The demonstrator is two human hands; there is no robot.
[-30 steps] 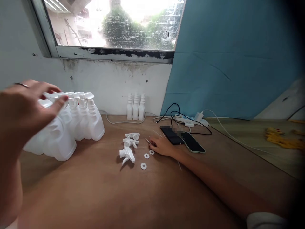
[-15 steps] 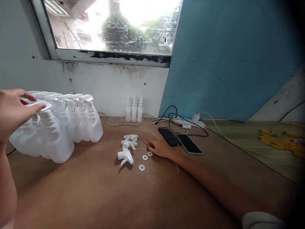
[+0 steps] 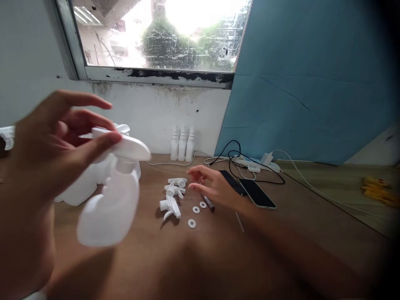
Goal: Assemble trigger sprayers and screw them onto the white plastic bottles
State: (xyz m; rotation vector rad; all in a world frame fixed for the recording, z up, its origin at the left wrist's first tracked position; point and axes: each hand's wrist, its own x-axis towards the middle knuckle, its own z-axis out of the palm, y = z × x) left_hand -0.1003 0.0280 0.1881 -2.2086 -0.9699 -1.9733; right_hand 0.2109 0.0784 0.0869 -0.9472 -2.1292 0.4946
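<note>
My left hand (image 3: pixel 75 141) grips a white spray bottle (image 3: pixel 109 208) by its trigger head, thumb and fingers closed around the top. The bottle hangs tilted above the table, close to the camera. My right hand (image 3: pixel 209 183) hovers over the table, thumb and fingers apart, with nothing between them. Below it lies a dark, slim pen-like tool (image 3: pixel 208 203). Three white washers (image 3: pixel 191 223) lie beside the tool. Left of these are three white trigger spray heads (image 3: pixel 170 207).
More white spray bottles (image 3: pixel 75 187) stand at left behind my left hand. Three small white bottles (image 3: pixel 182 143) stand against the wall. A phone (image 3: pixel 256 193), a dark flat device (image 3: pixel 231 181), a power strip (image 3: pixel 262 163) and cables are at right. A thin white tube (image 3: pixel 239 221) lies nearby.
My left hand has lifted a spray bottle from the group and brought it right and nearer. My right hand has let go of the slim tool, which now lies on the table, and its fingers have opened.
</note>
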